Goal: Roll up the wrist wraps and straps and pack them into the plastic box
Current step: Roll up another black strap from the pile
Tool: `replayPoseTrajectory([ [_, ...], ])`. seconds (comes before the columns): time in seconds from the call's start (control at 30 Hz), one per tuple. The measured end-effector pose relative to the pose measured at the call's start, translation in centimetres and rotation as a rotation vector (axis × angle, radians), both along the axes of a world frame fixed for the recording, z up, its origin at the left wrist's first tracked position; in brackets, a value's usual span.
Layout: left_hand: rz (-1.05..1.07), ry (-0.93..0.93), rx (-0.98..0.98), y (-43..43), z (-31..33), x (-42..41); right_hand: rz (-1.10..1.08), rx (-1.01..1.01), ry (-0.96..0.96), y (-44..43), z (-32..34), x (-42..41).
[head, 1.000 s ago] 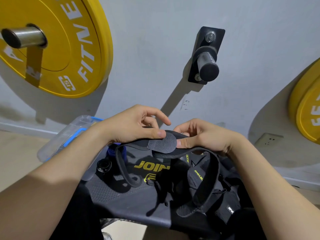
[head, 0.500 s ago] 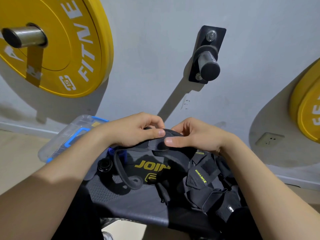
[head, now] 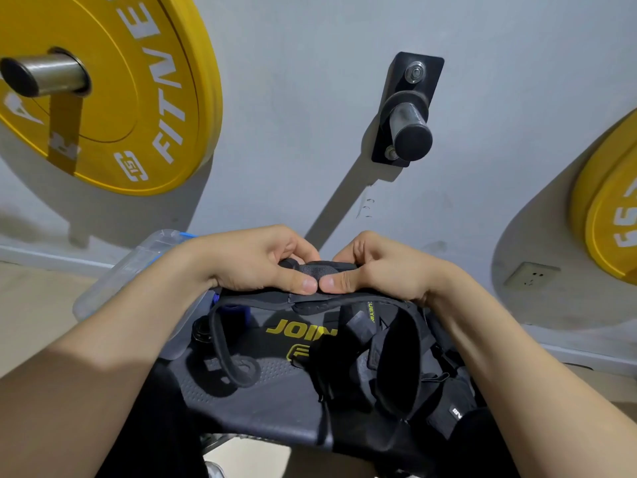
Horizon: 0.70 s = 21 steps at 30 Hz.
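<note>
i see my left hand (head: 255,263) and right hand (head: 379,270) pinching the black strap (head: 320,298), its length running left-right, thumbs touching.

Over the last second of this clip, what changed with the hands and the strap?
The thumbs closed together: the left hand and right hand folded in the flat round tab of the black strap, which now sits bunched under the fingers. Both kept their pinch. The strap's ends still hang over the bench; the plastic box is unmoved.
</note>
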State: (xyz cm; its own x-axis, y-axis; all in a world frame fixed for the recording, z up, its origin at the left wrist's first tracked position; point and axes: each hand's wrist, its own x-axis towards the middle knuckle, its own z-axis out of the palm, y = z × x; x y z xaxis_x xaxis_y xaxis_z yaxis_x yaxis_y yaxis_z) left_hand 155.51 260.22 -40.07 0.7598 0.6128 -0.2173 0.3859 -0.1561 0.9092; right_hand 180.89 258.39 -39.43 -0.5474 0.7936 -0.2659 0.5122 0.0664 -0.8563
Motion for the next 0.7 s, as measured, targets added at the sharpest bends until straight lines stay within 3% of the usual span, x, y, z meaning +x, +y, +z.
replayPoseTrajectory([
  [0.1,0.078,-0.006,-0.024,-0.3,0.3,-0.1,-0.012,-0.155,0.129,-0.4,-0.4,-0.3],
  [0.17,0.191,-0.026,-0.069,-0.4,0.1,-0.1,-0.051,-0.115,0.136,-0.4,-0.8,-0.6],
  [0.3,0.465,-0.149,-0.121,-0.7,-0.3,0.3,-0.303,0.485,-0.091,-0.1,-1.7,-1.5],
  [0.37,0.543,-0.237,-0.169,-0.9,-0.2,0.4,-0.398,0.694,-0.063,-0.3,-1.8,-1.9],
  [0.43,0.566,-0.342,-0.243,-1.0,-0.2,0.4,-0.361,0.562,0.076,-0.7,-1.6,-2.4],
  [0.53,0.540,-0.445,-0.360,-1.0,-0.2,0.3,-0.227,0.107,0.118,-1.6,-1.5,-3.2],
  [0.6,0.578,-0.473,-0.431,-0.9,0.1,0.3,-0.212,-0.040,0.104,-2.2,-1.0,-3.3],
  [0.7,0.670,-0.519,-0.405,-0.5,0.2,-0.1,-0.248,-0.164,0.319,-2.1,0.0,-2.6],
])
